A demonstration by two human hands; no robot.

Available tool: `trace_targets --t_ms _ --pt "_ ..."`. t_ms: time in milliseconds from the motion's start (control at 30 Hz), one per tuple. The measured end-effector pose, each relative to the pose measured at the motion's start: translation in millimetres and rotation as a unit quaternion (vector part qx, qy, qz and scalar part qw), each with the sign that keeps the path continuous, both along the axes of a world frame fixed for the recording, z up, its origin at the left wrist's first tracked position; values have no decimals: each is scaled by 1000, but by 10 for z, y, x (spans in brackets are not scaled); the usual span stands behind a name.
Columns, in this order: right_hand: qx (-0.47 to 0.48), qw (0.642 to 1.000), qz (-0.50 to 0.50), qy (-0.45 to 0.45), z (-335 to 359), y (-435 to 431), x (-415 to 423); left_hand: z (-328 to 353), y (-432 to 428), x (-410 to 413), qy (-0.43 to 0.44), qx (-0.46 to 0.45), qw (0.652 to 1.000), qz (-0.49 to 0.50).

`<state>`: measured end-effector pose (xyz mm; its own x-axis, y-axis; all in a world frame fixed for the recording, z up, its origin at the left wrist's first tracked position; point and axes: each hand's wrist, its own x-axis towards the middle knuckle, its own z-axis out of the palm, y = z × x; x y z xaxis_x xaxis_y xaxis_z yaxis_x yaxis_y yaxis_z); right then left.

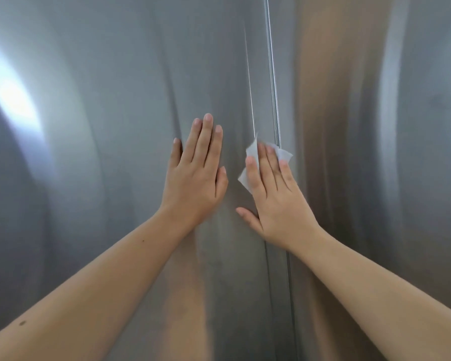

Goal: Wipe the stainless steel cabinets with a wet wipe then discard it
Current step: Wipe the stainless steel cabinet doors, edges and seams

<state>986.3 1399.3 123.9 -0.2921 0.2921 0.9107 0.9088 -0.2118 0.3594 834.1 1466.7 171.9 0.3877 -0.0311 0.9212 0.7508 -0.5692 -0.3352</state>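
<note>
Stainless steel cabinet doors [102, 126] fill the whole view, with a vertical seam [274, 87] between two doors right of centre. My right hand [274, 194] lies flat with straight fingers and presses a white wet wipe [245, 175] against the steel right at the seam. The wipe shows beyond my fingertips and at the left of my index finger; the rest is hidden under the hand. My left hand [195, 175] rests flat on the left door, fingers straight, holding nothing, a short gap from the right hand.
The right door [375, 152] stretches to the frame's right edge. A bright light reflection [13, 95] glares on the left door. Both my forearms reach in from the bottom corners.
</note>
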Motion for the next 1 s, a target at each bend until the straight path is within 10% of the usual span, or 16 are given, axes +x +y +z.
trace_targets --t_ms 1000 --pt "-91 992 2 83 -2283 -110 -123 -1565 109 47 5 45 999 9"
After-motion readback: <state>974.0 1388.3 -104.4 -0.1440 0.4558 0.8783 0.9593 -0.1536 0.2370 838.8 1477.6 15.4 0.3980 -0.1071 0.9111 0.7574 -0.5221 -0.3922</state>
